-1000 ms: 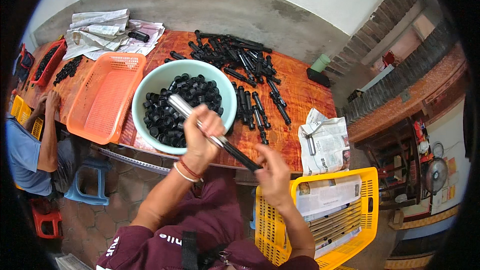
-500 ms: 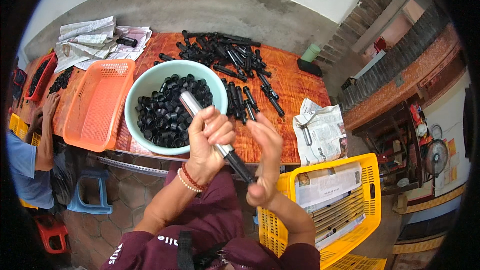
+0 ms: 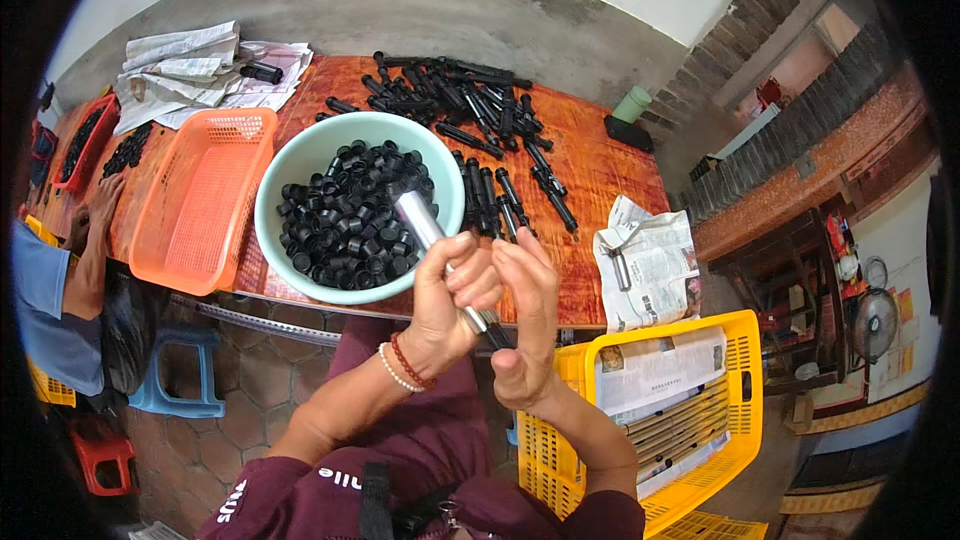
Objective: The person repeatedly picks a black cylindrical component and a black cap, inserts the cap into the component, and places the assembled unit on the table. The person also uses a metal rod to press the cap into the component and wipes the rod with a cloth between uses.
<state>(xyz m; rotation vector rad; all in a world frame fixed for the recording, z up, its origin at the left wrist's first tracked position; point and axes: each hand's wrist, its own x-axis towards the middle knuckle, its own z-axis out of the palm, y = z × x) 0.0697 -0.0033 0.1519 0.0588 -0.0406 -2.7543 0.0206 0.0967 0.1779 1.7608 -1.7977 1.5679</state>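
Observation:
My left hand (image 3: 450, 295) is closed around a silver metal tube (image 3: 419, 219), with its bare end slanting up over the bowl. A black part (image 3: 496, 336) shows at the tube's lower end. Beside it, my right hand (image 3: 530, 325) has its fingers stretched up and its thumb apart, the palm facing that black end. Whether the palm touches it I cannot tell. Behind the tube stands a pale green bowl (image 3: 268, 190) heaped with short black caps (image 3: 350, 225).
On the wooden table (image 3: 610, 165) lie many black tubular parts (image 3: 470, 105), an orange basket (image 3: 160, 230) and newspaper (image 3: 650, 290). A yellow crate (image 3: 740, 440) with long tubes (image 3: 680, 430) stands at my right. Another person's arm (image 3: 88, 265) rests at the far left.
My left hand and the tube have shifted slightly right and down, closer to my right hand. Less of the black part shows below my left hand.

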